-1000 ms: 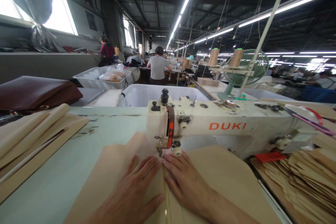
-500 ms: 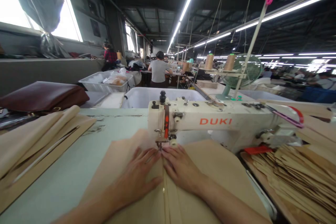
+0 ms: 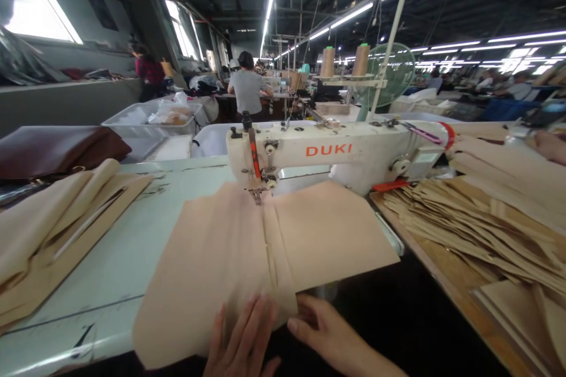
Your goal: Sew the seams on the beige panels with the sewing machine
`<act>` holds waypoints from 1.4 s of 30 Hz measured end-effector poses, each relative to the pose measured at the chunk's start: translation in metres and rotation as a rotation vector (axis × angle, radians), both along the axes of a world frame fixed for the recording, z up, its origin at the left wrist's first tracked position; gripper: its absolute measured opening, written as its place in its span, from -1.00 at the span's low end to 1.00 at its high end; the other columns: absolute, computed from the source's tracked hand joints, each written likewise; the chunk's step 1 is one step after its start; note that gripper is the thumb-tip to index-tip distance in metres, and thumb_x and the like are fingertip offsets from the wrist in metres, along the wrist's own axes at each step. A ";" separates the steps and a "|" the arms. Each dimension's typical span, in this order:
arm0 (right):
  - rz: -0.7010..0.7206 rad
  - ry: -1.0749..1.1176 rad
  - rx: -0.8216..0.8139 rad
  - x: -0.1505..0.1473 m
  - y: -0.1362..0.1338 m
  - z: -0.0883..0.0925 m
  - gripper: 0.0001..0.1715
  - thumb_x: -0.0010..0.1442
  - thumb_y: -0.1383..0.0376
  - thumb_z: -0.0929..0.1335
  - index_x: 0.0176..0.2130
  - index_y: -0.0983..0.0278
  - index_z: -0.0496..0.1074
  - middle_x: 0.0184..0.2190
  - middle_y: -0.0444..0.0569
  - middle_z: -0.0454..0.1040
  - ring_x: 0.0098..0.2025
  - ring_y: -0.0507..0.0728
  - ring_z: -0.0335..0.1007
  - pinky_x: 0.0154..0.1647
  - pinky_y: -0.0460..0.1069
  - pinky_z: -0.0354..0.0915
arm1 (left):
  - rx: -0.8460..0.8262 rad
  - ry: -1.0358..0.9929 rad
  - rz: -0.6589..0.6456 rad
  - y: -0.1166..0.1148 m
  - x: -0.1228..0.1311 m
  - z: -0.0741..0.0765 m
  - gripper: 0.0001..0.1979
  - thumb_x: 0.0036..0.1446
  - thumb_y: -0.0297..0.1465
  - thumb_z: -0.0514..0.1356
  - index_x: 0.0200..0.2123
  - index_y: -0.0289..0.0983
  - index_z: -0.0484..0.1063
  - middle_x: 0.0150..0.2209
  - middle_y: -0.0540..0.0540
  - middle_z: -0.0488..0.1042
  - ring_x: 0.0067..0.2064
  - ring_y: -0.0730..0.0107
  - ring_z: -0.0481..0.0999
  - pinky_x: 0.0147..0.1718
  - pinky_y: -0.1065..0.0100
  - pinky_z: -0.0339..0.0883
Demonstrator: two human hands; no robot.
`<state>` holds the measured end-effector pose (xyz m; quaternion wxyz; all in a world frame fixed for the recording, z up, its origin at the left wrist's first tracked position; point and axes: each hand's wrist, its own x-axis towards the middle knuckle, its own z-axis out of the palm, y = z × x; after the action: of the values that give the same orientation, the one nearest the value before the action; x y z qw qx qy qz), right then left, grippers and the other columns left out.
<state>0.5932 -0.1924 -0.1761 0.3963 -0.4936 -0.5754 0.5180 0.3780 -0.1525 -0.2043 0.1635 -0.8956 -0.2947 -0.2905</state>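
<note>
A beige sheet of fabric or leather-like material (image 3: 207,247) lies under the presser foot of a white sewing machine (image 3: 287,156), with a folded seam strip (image 3: 270,241) down its middle. My left hand (image 3: 245,336) rests on the sheet's near part, fingers stretched out flat. At the near edge, just right of the seam, my right hand (image 3: 329,333) has its thumb and fingers closed around the sheet's border; its fingertips are partly hidden. Both hands are well toward me from the needle, near the table's front edge.
Folded beige pieces (image 3: 57,230) lie on the pale green table (image 3: 101,283) at left, beside a brown leather item (image 3: 57,150). A stack of beige strips (image 3: 469,235) covers the right-hand board. Thread cones (image 3: 327,62) and a fan (image 3: 389,73) stand behind. Another person (image 3: 247,88) sits ahead.
Both hands have moved back from the needle toward the sheet's near edge. My right hand went from lying flat to gripping the border. The camera view has shifted, showing more of the table front.
</note>
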 end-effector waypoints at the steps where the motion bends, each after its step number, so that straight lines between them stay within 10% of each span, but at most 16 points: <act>1: 0.050 0.173 -0.034 -0.004 0.004 -0.001 -0.35 0.19 -0.18 0.34 -0.10 0.33 0.48 -0.26 0.06 0.57 -0.20 0.18 0.55 -0.17 -0.01 0.40 | 0.004 -0.052 0.028 -0.001 0.005 0.000 -0.37 0.30 -0.26 0.12 0.37 -0.25 0.07 0.13 -0.23 0.47 0.12 0.11 0.46 0.36 -0.12 -0.38; 6: 0.031 0.144 -0.088 0.000 0.011 0.038 -0.37 0.25 -0.18 0.27 -0.29 0.35 0.43 -0.50 -0.04 0.47 -0.54 0.07 0.43 -0.59 -0.11 0.20 | -0.020 -0.006 -0.081 0.001 -0.004 0.056 -0.43 0.21 -0.63 -0.09 0.26 -0.26 0.25 0.17 -0.08 0.44 0.24 0.30 0.34 0.36 0.05 -0.17; 11: -0.157 -0.558 0.515 0.011 0.017 0.076 -0.81 0.34 0.32 0.25 -0.14 0.28 0.44 -0.20 0.02 0.47 -0.14 0.15 0.36 -0.10 0.06 0.28 | -0.216 -0.113 0.085 0.010 -0.017 0.129 -0.66 0.39 -0.32 -0.02 0.15 -0.18 0.35 0.02 -0.02 0.55 0.05 0.35 0.52 0.10 0.42 0.31; 15: 0.016 -0.702 0.681 -0.007 0.035 0.063 -0.42 0.09 0.56 0.32 0.08 0.20 0.37 0.06 0.02 0.36 0.07 0.20 0.22 0.07 0.13 0.20 | -0.409 -0.259 0.241 0.020 -0.011 0.155 -0.65 0.41 -0.12 -0.06 -0.02 -0.12 0.43 -0.36 0.08 0.57 -0.39 0.40 0.62 -0.40 0.50 0.45; 20: -0.083 -0.355 0.613 -0.012 0.054 0.044 -0.91 0.27 0.34 0.39 -0.22 0.22 0.54 -0.28 -0.07 0.50 -0.17 0.10 0.36 -0.08 0.01 0.28 | -0.511 -0.319 0.244 0.024 -0.010 0.162 -0.63 0.39 -0.07 -0.06 -0.16 -0.12 0.45 -0.58 0.17 0.44 -0.61 0.46 0.48 -0.57 0.50 0.33; 24: -0.158 -0.059 0.486 0.000 0.055 0.046 -0.92 0.22 0.33 0.43 -0.28 0.25 0.59 -0.32 -0.06 0.52 -0.29 0.06 0.44 -0.26 -0.07 0.34 | -0.567 -0.342 0.209 0.024 -0.011 0.159 -0.62 0.39 -0.07 -0.07 -0.19 -0.12 0.45 -0.53 0.14 0.45 -0.53 0.42 0.50 -0.48 0.50 0.35; 42: -0.035 -0.319 0.561 0.007 0.053 0.043 -0.85 0.19 0.37 0.44 -0.25 0.15 0.63 -0.28 -0.09 0.56 -0.23 0.06 0.46 -0.18 -0.07 0.35 | -0.666 -0.390 0.147 0.017 -0.009 0.146 -0.66 0.43 -0.17 -0.08 0.04 -0.05 0.43 -0.16 0.06 0.57 -0.18 0.36 0.56 -0.22 0.44 0.35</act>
<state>0.5997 -0.1396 -0.1336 0.4305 -0.4499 -0.7419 0.2485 0.3693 -0.1358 -0.0578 -0.1747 -0.8041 -0.4618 -0.3312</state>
